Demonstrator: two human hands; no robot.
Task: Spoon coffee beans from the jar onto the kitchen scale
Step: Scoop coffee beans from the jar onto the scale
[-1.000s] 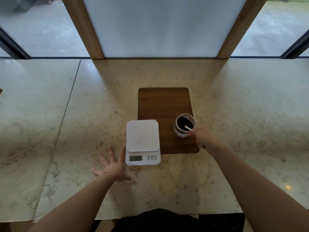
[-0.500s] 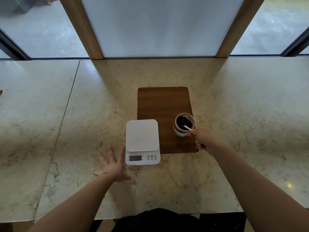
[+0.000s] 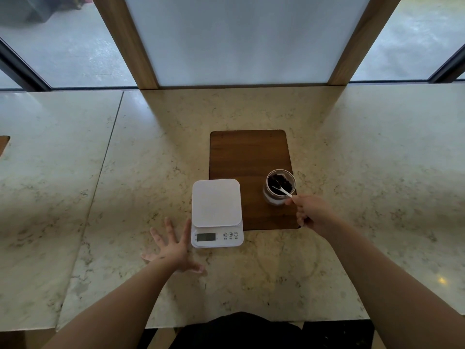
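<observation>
Single head-worn wide-angle view: looks forward and down from above the stone counter [image 3: 352,147], both forearms entering from the near edge, windows beyond.

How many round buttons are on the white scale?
3. On the scale's front panel, right of the display: first button, middle button, last button.

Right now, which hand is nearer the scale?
Left. The left hand lies spread on the counter, touching the scale. The right hand holds the spoon at the jar.
</observation>
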